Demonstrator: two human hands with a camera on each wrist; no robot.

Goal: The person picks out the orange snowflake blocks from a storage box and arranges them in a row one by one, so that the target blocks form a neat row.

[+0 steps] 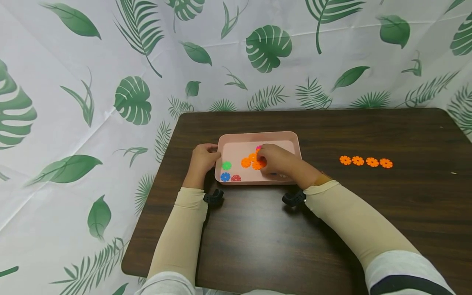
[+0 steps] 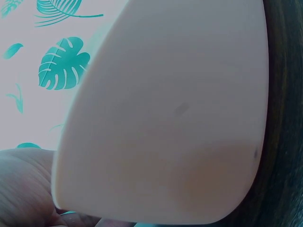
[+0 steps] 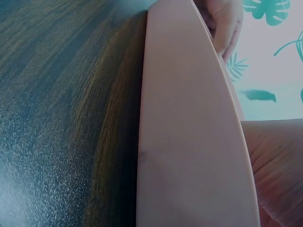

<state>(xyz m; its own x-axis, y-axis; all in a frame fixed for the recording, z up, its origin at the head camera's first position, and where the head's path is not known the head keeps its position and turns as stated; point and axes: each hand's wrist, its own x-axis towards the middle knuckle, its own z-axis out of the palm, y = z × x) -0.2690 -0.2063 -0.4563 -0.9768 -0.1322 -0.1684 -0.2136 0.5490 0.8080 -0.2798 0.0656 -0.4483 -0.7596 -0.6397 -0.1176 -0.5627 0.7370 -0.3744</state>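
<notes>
A shallow pink tray (image 1: 280, 137) lies on the table, with my left hand (image 1: 204, 159) gripping its left end, thumb at the rim. My right hand (image 1: 279, 160) reaches over the tray's near side, fingers bent down onto a cluster of orange slotted plastic discs (image 1: 246, 162). Those fingertips touch the cluster; whether they pinch a disc is hidden. A pink disc (image 1: 259, 148) shows just beyond them. Toward the tray's left end lie a green disc (image 1: 226, 165), a blue disc (image 1: 225, 177) and a red disc (image 1: 236, 178). Both wrist views mostly show the tray's outer wall (image 2: 180, 94).
On the dark wooden table (image 1: 258, 237), right of the tray, several orange discs (image 1: 357, 160) lie in a row. A white cloth printed with green leaves (image 1: 236, 82) hangs behind the table and along its left side.
</notes>
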